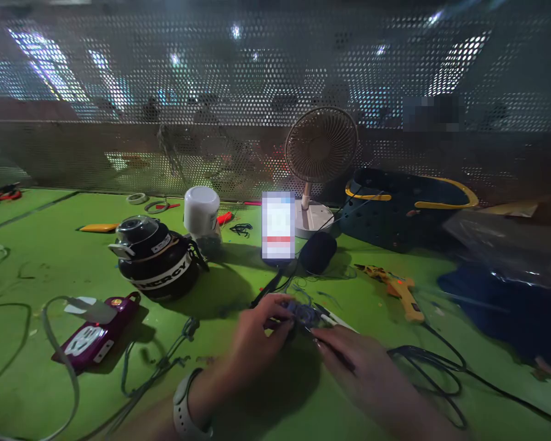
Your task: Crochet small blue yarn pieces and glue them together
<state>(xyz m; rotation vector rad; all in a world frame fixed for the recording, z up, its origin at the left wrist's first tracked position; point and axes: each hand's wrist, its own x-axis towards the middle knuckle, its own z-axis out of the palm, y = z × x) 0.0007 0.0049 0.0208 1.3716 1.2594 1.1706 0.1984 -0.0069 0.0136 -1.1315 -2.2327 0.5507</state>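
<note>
Two bare hands meet low over a green worktop, both bent toward one small bluish tangle that lies between their fingertips, near the middle of the worktop's front part. The left hand, a pale watch band on its wrist, has its thumb and fingers nearly closed, pinching the tangle's left side. The right hand is curled, thumb and forefinger drawn together around what seems to be a slim tool, its tip at the near edge of the tangle; the view there is too dim and blurred to name it surely. Just beyond the right hand's fingers a white pen-like stick lies slantwise.

Farther back, a phone with a blurred screen stands upright, a dark rounded object just beside it and a fan behind. To the right lie a yellow glue gun with a looped black cord, a dark basket with yellow handles and some dark blue material. To the left stand a round black bottle and a white-topped jar, with a purple power strip nearer the front.
</note>
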